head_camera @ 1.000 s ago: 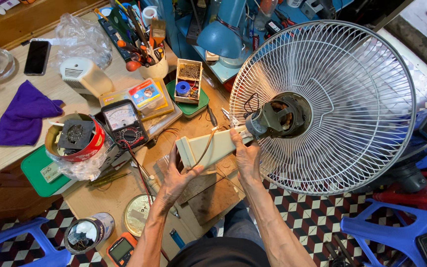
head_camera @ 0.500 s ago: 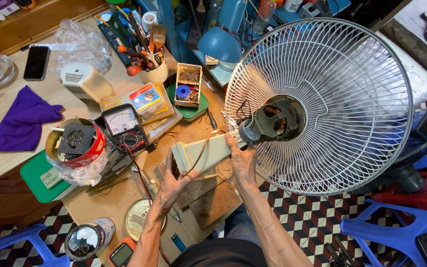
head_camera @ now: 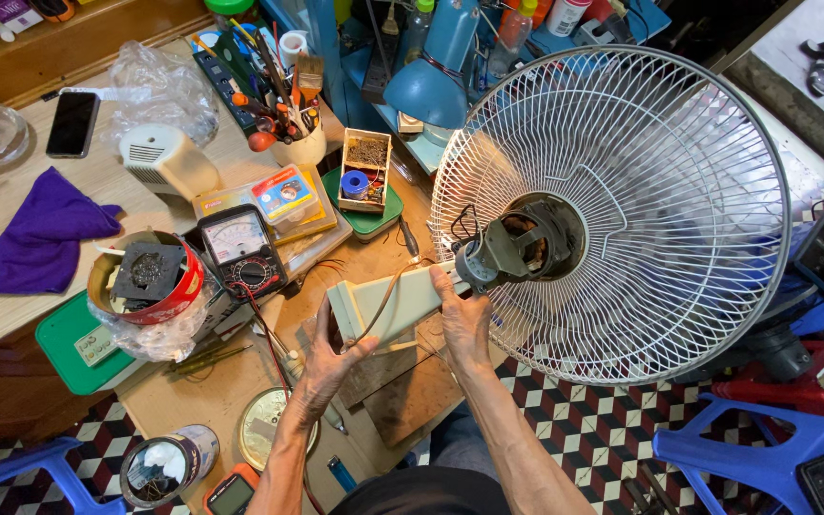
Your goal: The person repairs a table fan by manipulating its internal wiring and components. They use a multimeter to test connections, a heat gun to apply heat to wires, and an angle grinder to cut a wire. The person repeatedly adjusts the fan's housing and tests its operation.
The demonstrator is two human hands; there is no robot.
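Fan guard (head_camera: 622,210), wide and white, overhangs the counter (head_camera: 402,267) edge, with only our hands bearing it, so our landmark is the fan's exposed motor (head_camera: 517,248) at the guard's centre. We judge the main risk is tipping: the guard's weight sits far right of the motor, above the tiled floor and blue stools, and a slack grip would let it swing down. Left of the motor, the pale fan neck (head_camera: 393,305) lies across the counter; our left hand (head_camera: 331,358) wraps its far end, fingers pressed around it, and our right hand (head_camera: 464,319) clasps it just beside the motor. Loose wires (head_camera: 464,224) stand out at the motor's left side, and a brown lead (head_camera: 383,300) runs over the neck; twisting the neck could snag or tear them. Further left of the motor, the multimeter (head_camera: 240,248) with its red probe lead (head_camera: 264,324) sits near our left wrist, and a sweep of the neck could drag it off.
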